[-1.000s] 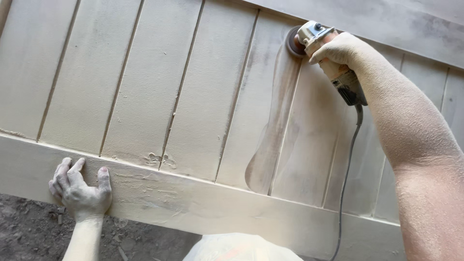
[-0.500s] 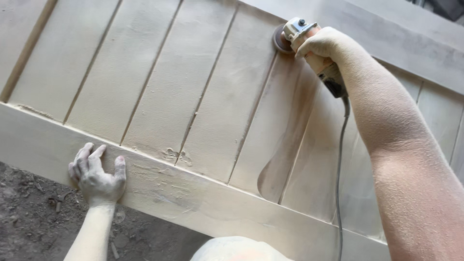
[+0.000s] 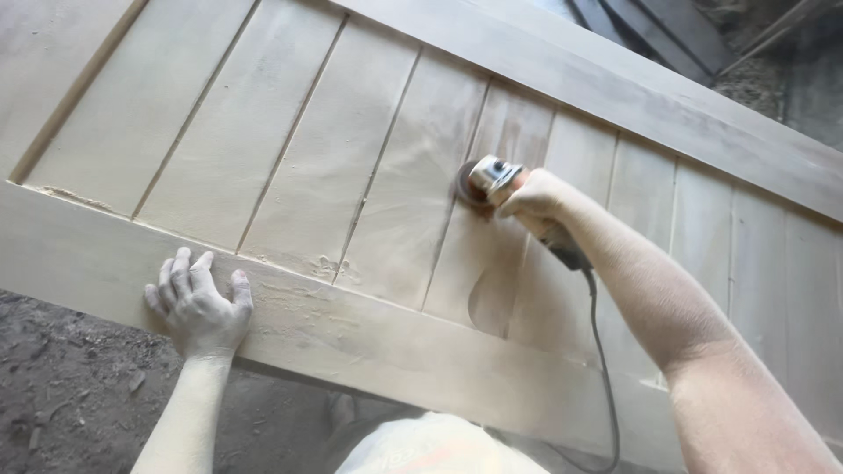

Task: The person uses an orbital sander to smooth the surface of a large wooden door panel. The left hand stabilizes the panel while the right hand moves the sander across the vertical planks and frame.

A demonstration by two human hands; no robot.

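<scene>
A large pale wooden panel (image 3: 290, 149) made of grooved boards fills the view, coated in fine dust. My right hand (image 3: 536, 200) grips a corded angle sander (image 3: 492, 180), whose round disc presses on a board near the panel's middle. My left hand (image 3: 200, 305), dusty, lies flat on the panel's near frame rail (image 3: 369, 338) with its fingers spread, holding nothing. The sander's grey cable (image 3: 604, 369) hangs down beside my right forearm.
The far frame rail (image 3: 615, 92) runs across the top right. Dirt floor with small debris (image 3: 61, 386) shows under the near edge at the lower left. Dark planks (image 3: 667, 31) lie beyond the panel at the top right. My dusty clothing (image 3: 421, 452) shows at the bottom.
The sander and my right hand have come down the board from near the far rail towards the middle. The view has tilted and shifted. My left hand stays on the near rail.
</scene>
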